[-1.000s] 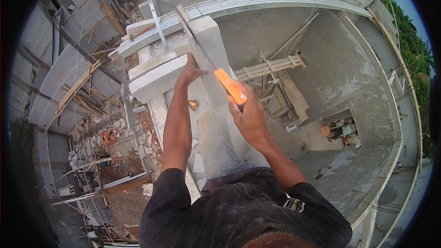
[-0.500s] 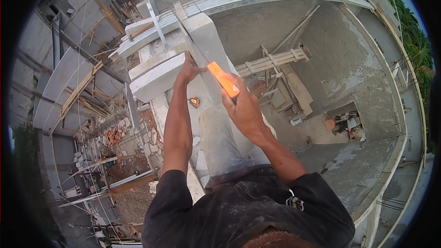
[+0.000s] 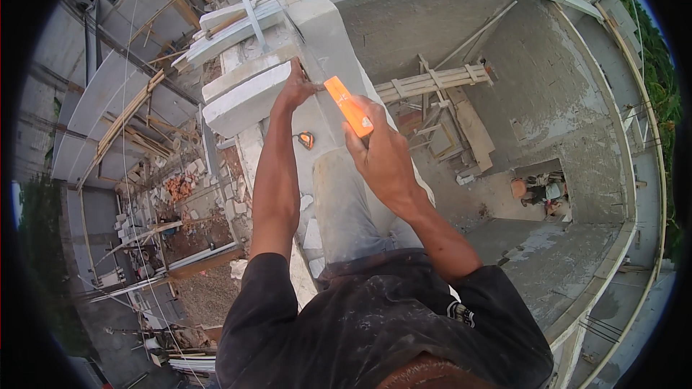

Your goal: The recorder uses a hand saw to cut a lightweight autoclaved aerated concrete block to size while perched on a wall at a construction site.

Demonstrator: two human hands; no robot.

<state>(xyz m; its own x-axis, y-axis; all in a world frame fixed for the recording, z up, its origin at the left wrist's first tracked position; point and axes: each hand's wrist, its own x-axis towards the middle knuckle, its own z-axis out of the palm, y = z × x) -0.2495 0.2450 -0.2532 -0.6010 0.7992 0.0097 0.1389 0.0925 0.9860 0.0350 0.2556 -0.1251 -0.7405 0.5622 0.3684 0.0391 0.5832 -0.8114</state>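
A: Far left?
B: Bamboo poles (image 3: 119, 135) are leaning in a bundle; right of them, reddish rubble (image 3: 176, 187) is lying on the ground below.
A: Next, blocks.
B: Two. The front block (image 3: 249, 103), white, is lying lengthwise; the rear block (image 3: 249, 78) is lying just behind it.
A: Left hand?
B: Left hand (image 3: 294, 91) is resting at the right end of the front block, thumb sticking out to the right. Can't tell if the fingers are clasping it; tips are too small.
A: Near it?
B: A black-and-orange tape measure (image 3: 306, 140) is lying on the wall top (image 3: 326, 131), below the left hand. A big pale block (image 3: 324, 32) is sitting beyond the thumb. A trousered leg (image 3: 342, 205) is filling the space under the tape measure.
A: Saw?
B: Saw (image 3: 340, 95) is sitting right of the left thumb, orange handle tilting, blade running up and left, blurry. Can't tell if it's touching anything.
A: Right hand?
B: Right hand (image 3: 384, 157) is gripping that handle, fingers wrapping it firmly.
A: Right side?
B: A plank platform (image 3: 440, 83) is standing in the room below; a rough grey wall (image 3: 569, 94) is rising past it; greenery (image 3: 659, 75) is showing at the edge.
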